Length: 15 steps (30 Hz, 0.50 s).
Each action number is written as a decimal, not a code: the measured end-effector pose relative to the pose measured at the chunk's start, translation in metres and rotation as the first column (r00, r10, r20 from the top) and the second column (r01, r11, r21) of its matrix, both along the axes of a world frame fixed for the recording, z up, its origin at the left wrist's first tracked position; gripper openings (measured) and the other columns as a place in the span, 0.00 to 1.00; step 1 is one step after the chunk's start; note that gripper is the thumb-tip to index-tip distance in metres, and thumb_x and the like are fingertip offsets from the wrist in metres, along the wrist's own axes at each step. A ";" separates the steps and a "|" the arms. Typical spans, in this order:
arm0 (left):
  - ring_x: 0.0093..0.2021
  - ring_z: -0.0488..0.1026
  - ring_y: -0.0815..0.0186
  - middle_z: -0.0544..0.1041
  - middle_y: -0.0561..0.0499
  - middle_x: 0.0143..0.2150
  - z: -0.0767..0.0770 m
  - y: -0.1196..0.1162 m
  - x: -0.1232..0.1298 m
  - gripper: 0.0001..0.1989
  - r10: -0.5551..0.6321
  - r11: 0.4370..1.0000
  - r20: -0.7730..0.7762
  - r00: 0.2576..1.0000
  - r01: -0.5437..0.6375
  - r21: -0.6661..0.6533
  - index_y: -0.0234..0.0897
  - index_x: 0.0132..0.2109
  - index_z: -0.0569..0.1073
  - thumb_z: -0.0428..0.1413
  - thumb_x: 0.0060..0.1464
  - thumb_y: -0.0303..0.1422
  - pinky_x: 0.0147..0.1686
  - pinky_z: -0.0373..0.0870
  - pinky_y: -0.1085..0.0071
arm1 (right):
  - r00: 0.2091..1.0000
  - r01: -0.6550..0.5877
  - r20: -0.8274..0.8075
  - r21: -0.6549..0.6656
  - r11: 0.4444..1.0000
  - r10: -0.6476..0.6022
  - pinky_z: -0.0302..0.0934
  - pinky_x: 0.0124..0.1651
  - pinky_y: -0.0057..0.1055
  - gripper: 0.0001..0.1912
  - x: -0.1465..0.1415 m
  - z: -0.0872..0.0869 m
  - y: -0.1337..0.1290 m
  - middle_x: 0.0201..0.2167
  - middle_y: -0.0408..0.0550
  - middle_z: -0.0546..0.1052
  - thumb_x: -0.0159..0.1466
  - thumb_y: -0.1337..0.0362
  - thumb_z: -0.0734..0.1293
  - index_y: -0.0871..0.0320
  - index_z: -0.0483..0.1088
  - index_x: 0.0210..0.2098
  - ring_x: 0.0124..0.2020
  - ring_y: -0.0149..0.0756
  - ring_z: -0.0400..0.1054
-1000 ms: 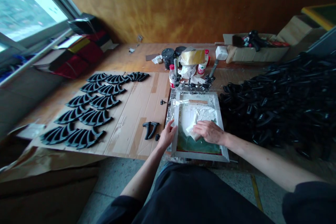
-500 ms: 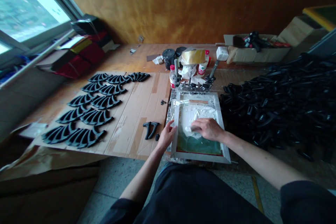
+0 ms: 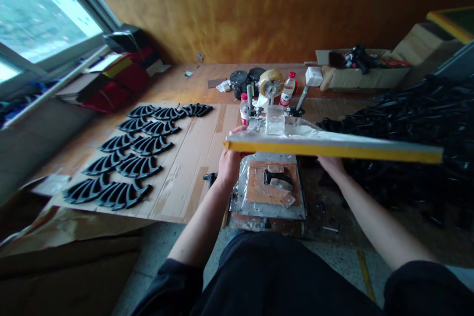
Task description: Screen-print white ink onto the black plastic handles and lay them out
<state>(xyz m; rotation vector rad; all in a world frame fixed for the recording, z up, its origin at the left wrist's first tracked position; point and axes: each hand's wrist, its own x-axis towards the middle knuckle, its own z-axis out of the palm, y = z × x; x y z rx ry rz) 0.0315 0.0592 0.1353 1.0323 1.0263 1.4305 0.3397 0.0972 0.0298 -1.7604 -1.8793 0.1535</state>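
Observation:
The screen frame is tilted up, its near edge raised and facing me, with a yellow strip along it. My left hand grips its left side. At the frame's underside, right of the middle, is my right hand, its fingers mostly hidden by the frame. Below, a black curved part lies on a brown block on the metal base plate. Two clamp posts stand behind the frame. Another black part lies on the cardboard, partly hidden by my left forearm.
Rows of black curved parts lie on the cardboard at left. A large black heap is at right. Bottles, dark tubs, a tape roll and an open carton stand behind.
The frame's near edge has swung up, uncovering the base plate and black part. My right hand has left the white cloth and moved to the frame. My left hand has risen with the frame.

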 end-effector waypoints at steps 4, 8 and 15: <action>0.41 0.75 0.63 0.76 0.45 0.42 -0.014 0.002 0.010 0.25 0.030 0.998 0.056 0.998 -0.027 -0.055 0.38 0.50 0.69 0.46 0.58 0.53 0.36 0.73 0.68 | 0.952 -0.249 0.147 -0.146 0.958 0.270 0.64 0.44 0.32 0.12 -0.061 -0.038 -0.043 0.37 0.53 0.76 0.61 0.56 0.68 0.59 0.72 0.32 0.41 0.40 0.69; 0.35 0.76 0.61 0.79 0.42 0.36 -0.070 -0.047 0.030 0.30 -0.211 0.846 0.042 0.977 0.204 -0.492 0.34 0.48 0.70 0.49 0.54 0.57 0.32 0.72 0.66 | 0.958 -0.163 0.184 -0.285 0.945 0.221 0.60 0.42 0.33 0.07 -0.107 -0.036 -0.075 0.35 0.54 0.75 0.65 0.62 0.64 0.59 0.68 0.36 0.41 0.41 0.68; 0.33 0.76 0.63 0.78 0.44 0.38 -0.122 -0.089 0.008 0.26 -0.146 0.790 -0.036 0.989 0.094 -0.605 0.35 0.44 0.68 0.54 0.51 0.53 0.27 0.71 0.71 | 0.852 -0.511 0.040 -0.152 0.846 0.522 0.60 0.46 0.30 0.07 -0.106 -0.020 -0.096 0.35 0.48 0.74 0.68 0.63 0.61 0.56 0.67 0.33 0.41 0.36 0.66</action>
